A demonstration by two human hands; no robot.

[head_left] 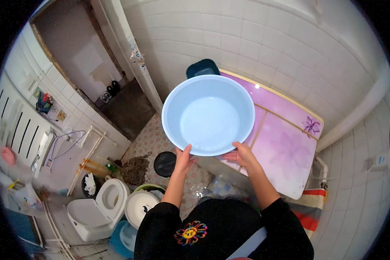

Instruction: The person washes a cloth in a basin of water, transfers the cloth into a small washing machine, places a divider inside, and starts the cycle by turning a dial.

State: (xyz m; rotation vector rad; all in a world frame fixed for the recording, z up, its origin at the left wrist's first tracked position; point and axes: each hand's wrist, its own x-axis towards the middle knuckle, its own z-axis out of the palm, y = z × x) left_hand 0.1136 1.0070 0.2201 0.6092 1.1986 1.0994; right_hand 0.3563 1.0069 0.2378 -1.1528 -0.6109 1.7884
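A light blue basin (209, 117) is in both hands, over the left part of a purple board (286, 151). The left hand (184, 161) and the right hand (243, 155) grasp its near rim, thumbs up against it; the fingers are partly hidden beneath. Whether the basin's underside touches the board is hidden too. The board carries printed purple flowers, a black sweater (247, 242) has a bright flower patch (190, 233), and marks on a white box (378, 163) on the right wall are too small to read. The board's yellow far edge runs along the tiled wall (247, 34), just beside a dark green tub (203, 68). Its surface spreads right of the basin, and patterned floor (145, 141) stretches left toward a doorway (78, 47), with a black round object (164, 164) on it
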